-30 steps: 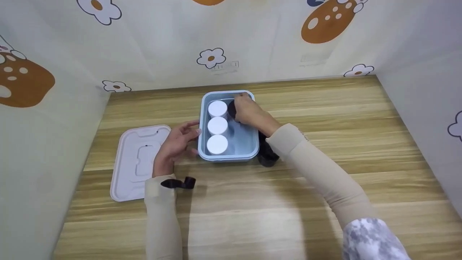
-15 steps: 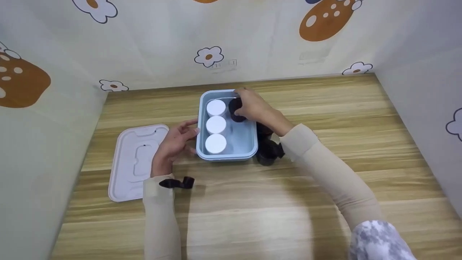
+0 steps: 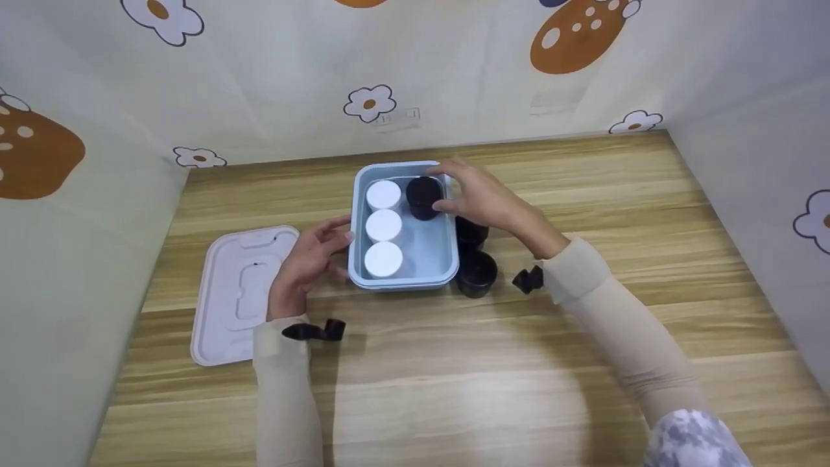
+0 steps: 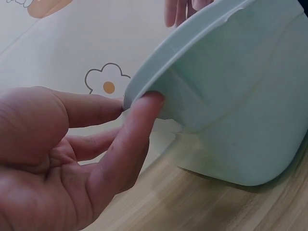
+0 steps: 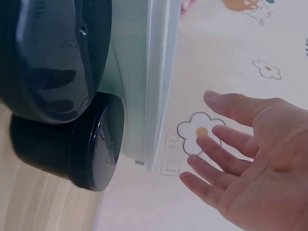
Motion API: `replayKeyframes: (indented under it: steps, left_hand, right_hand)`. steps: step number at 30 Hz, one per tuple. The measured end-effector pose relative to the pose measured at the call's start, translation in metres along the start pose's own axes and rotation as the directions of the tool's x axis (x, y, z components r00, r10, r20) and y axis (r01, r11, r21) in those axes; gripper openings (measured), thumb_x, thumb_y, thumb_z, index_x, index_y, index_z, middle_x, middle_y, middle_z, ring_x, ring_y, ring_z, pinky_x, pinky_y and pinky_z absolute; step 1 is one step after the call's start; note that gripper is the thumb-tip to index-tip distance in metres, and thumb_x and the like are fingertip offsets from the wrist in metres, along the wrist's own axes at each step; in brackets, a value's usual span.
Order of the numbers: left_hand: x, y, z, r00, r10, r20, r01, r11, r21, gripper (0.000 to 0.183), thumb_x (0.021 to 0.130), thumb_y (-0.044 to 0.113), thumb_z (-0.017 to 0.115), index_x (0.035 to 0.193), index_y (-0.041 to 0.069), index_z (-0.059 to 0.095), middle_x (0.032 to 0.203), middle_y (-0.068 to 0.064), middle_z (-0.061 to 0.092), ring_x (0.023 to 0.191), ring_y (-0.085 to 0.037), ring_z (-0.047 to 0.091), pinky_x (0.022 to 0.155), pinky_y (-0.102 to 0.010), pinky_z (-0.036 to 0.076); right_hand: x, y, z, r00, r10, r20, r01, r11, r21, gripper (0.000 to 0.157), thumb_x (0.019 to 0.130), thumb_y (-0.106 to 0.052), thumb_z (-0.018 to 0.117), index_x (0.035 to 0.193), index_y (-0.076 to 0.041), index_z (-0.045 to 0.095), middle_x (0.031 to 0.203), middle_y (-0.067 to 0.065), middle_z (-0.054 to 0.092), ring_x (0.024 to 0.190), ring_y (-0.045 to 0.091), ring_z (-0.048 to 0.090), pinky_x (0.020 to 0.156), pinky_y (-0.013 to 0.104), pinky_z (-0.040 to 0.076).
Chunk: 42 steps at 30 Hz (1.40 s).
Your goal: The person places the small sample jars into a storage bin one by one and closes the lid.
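Note:
A light blue plastic storage box (image 3: 425,259) stands on the table with its top uncovered. Inside, white round jars (image 3: 384,226) line the left side, and one black round jar (image 3: 425,196) sits at the back right. My left hand (image 3: 310,259) holds the box's left rim, thumb at the edge and fingers just below it, as the left wrist view (image 4: 96,144) also shows. Over the right rim, my right hand (image 3: 486,198) is spread beside the black jar in the box, apart from it. More black jars (image 5: 72,139) stand outside, against the box's right wall.
A white lid (image 3: 227,298) lies flat on the table to the left, partly under the left forearm. Patterned white sheeting (image 3: 454,78) walls the wooden table (image 3: 428,376) at the back and sides. A small black mount (image 3: 528,279) sticks out from the right sleeve.
My right hand has let go of the black jar in the box and drawn back to the right, uncovering the jars outside. My left hand has stayed at the rim.

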<state>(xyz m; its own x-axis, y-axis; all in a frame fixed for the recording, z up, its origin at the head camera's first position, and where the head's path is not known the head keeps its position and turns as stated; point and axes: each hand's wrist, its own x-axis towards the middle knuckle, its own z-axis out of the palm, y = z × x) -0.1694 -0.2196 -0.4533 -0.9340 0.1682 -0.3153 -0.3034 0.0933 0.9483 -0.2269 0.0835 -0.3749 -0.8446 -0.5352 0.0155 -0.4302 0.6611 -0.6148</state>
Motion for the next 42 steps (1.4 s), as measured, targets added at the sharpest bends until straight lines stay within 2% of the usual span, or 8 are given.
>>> replayKeyframes:
  steps: [2, 8, 14, 18, 26, 30, 37, 42]
  left_hand:
    - [-0.001, 0.000, 0.000, 1.000, 0.001, -0.003, -0.001, 1.000, -0.009, 0.049, 0.103, 0.019, 0.058, 0.149, 0.009, 0.045, 0.111, -0.006, 0.065, 0.099, -0.016, 0.067, 0.052, -0.024, 0.058]
    - [-0.001, -0.001, 0.000, 1.000, 0.012, -0.005, -0.012, 1.000, -0.014, 0.048, 0.103, 0.017, 0.058, 0.148, 0.007, 0.045, 0.109, -0.004, 0.064, 0.101, -0.016, 0.066, 0.051, -0.024, 0.058]
    - [0.001, 0.000, 0.002, 1.000, 0.005, 0.004, -0.005, 1.000, -0.017, 0.051, 0.101, 0.018, 0.060, 0.149, 0.008, 0.045, 0.106, -0.003, 0.066, 0.098, -0.016, 0.066, 0.052, -0.025, 0.058]
    - [0.002, 0.000, 0.003, 1.000, 0.006, 0.011, -0.006, 1.000, -0.018, 0.050, 0.102, 0.017, 0.059, 0.149, 0.007, 0.044, 0.105, -0.002, 0.067, 0.097, -0.016, 0.066, 0.052, -0.025, 0.058]
    - [0.001, 0.000, 0.001, 1.000, 0.004, 0.020, -0.004, 1.000, -0.001, 0.048, 0.103, 0.019, 0.056, 0.149, 0.009, 0.045, 0.109, -0.005, 0.063, 0.097, -0.014, 0.067, 0.054, -0.025, 0.059]
    - [0.001, 0.001, 0.002, 1.000, -0.007, 0.014, 0.007, 1.000, -0.010, 0.047, 0.103, 0.019, 0.056, 0.149, 0.010, 0.045, 0.111, -0.005, 0.063, 0.098, -0.015, 0.067, 0.053, -0.025, 0.059]
    - [0.001, 0.001, 0.003, 1.000, 0.002, 0.015, -0.002, 1.000, -0.020, 0.050, 0.102, 0.019, 0.058, 0.149, 0.008, 0.043, 0.110, -0.004, 0.064, 0.102, -0.018, 0.066, 0.054, -0.026, 0.059]
    - [0.000, 0.001, 0.000, 1.000, 0.001, 0.017, -0.001, 1.000, -0.014, 0.049, 0.104, 0.018, 0.056, 0.150, 0.007, 0.043, 0.110, -0.004, 0.063, 0.101, -0.016, 0.067, 0.054, -0.026, 0.059]
  right_hand:
    - [-0.006, 0.003, -0.001, 1.000, -0.022, -0.021, 0.022, 0.999, 0.029, 0.055, 0.091, -0.018, 0.074, 0.141, -0.007, 0.055, 0.149, 0.015, 0.051, 0.147, 0.036, 0.035, 0.124, 0.051, 0.030]
    - [-0.024, 0.015, -0.001, 0.989, -0.086, -0.116, 0.102, 0.986, 0.132, 0.048, 0.089, -0.016, 0.077, 0.133, -0.006, 0.063, 0.136, 0.014, 0.062, 0.128, 0.030, 0.055, 0.109, 0.049, 0.046]
    - [-0.039, 0.028, 0.001, 0.981, -0.060, -0.185, 0.105, 0.964, 0.246, 0.045, 0.088, -0.014, 0.078, 0.130, -0.004, 0.065, 0.132, 0.011, 0.064, 0.126, 0.027, 0.057, 0.107, 0.047, 0.049]
    - [-0.046, 0.039, 0.004, 0.979, -0.039, -0.199, 0.107, 0.933, 0.344, 0.045, 0.088, -0.013, 0.078, 0.130, -0.004, 0.065, 0.131, 0.012, 0.064, 0.126, 0.027, 0.058, 0.109, 0.048, 0.048]
    - [-0.050, 0.067, 0.012, 0.980, -0.037, -0.195, 0.129, 0.865, 0.484, 0.046, 0.086, -0.007, 0.078, 0.130, -0.003, 0.065, 0.135, 0.012, 0.062, 0.127, 0.031, 0.057, 0.110, 0.055, 0.046]
    - [-0.050, 0.079, 0.013, 0.984, -0.047, -0.170, 0.130, 0.846, 0.517, 0.049, 0.086, -0.005, 0.077, 0.133, 0.000, 0.062, 0.138, 0.015, 0.061, 0.131, 0.034, 0.054, 0.111, 0.056, 0.044]
    - [-0.052, 0.097, 0.015, 0.995, -0.045, -0.093, 0.088, 0.840, 0.535, 0.056, 0.086, -0.007, 0.078, 0.139, -0.003, 0.057, 0.144, 0.015, 0.057, 0.136, 0.035, 0.051, 0.113, 0.050, 0.045]
    - [-0.049, 0.109, 0.022, 0.998, -0.012, -0.056, 0.044, 0.791, 0.610, 0.059, 0.087, -0.006, 0.077, 0.141, -0.002, 0.054, 0.147, 0.022, 0.052, 0.135, 0.043, 0.049, 0.111, 0.046, 0.048]
